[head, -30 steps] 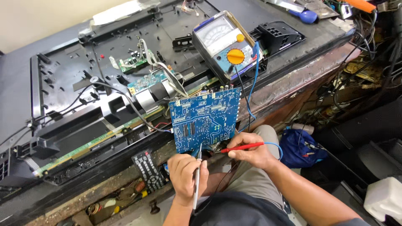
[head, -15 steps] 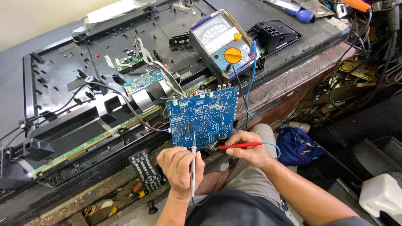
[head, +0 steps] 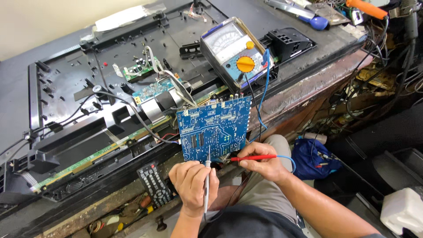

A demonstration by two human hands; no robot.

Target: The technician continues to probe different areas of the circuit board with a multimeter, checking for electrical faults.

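Note:
A blue circuit board [head: 214, 128] leans over the bench edge in front of me. My left hand [head: 191, 185] grips a thin grey probe [head: 206, 176] whose tip touches the board's lower edge. My right hand [head: 260, 165] pinches a red test probe [head: 251, 157], its tip pointing left at the board's bottom right corner. A blue lead [head: 264, 88] runs from the probe side up to an analog multimeter [head: 235, 55] with an orange dial, standing tilted behind the board.
An opened flat-screen panel back [head: 88, 97] with small green boards [head: 136, 70] and ribbon cables covers the bench. A black remote control [head: 154, 183] lies on a lower ledge. A blue bag [head: 315, 156], tangled wires [head: 383, 75] and a white container [head: 403, 209] sit at right.
The view has shifted slightly. Both hands stay at the board's lower edge, and the left hand's probe has risen a little against the board.

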